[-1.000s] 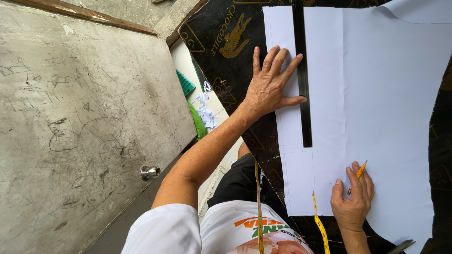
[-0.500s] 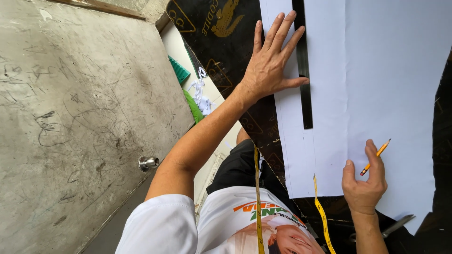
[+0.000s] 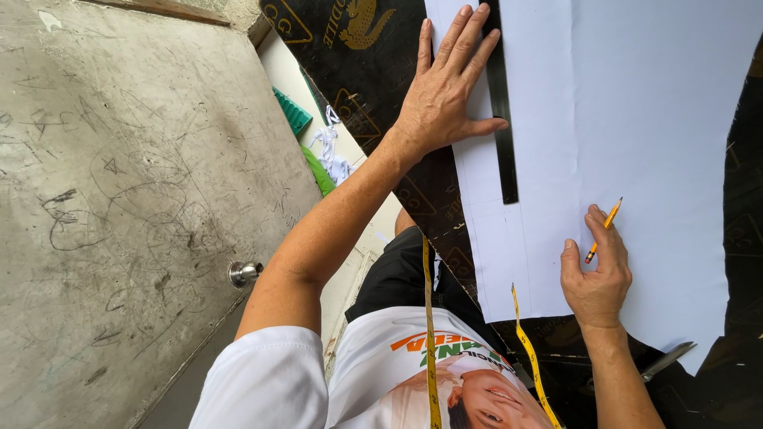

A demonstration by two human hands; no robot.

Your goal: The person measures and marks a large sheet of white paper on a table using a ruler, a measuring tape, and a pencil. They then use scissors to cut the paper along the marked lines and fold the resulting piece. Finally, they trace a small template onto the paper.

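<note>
The left hand (image 3: 441, 95) lies flat with its fingers spread wide, palm down across the near edge of a large white paper sheet (image 3: 636, 103) and touching a long black ruler (image 3: 502, 119); the spread looks meant to pin both ruler and paper so that neither slides. The ruler lies flat on the sheet, its visible end just past the thumb. The right hand (image 3: 596, 274) rests on the same sheet, lower in the picture and apart from the ruler; its fingers are curled and pinch a short yellow pencil (image 3: 604, 230), held in a writing grip with the tip close to the paper; faint straight pencil lines show on the sheet near this hand. The paper covers much of a dark tabletop (image 3: 373, 71) with a printed gold pattern; the covering shows around the sheet's edges. A yellow measuring tape (image 3: 429, 318) hangs round the person's neck, both ends trailing down over a white printed shirt (image 3: 397, 373), kept within easy reach. Just beside the right forearm a metal tool (image 3: 668, 359) lies on the tabletop; its kind is unclear. Beyond the left arm stands a scratched grey concrete wall (image 3: 119, 199), and below it lie green and white fabric scraps (image 3: 322, 155).
</note>
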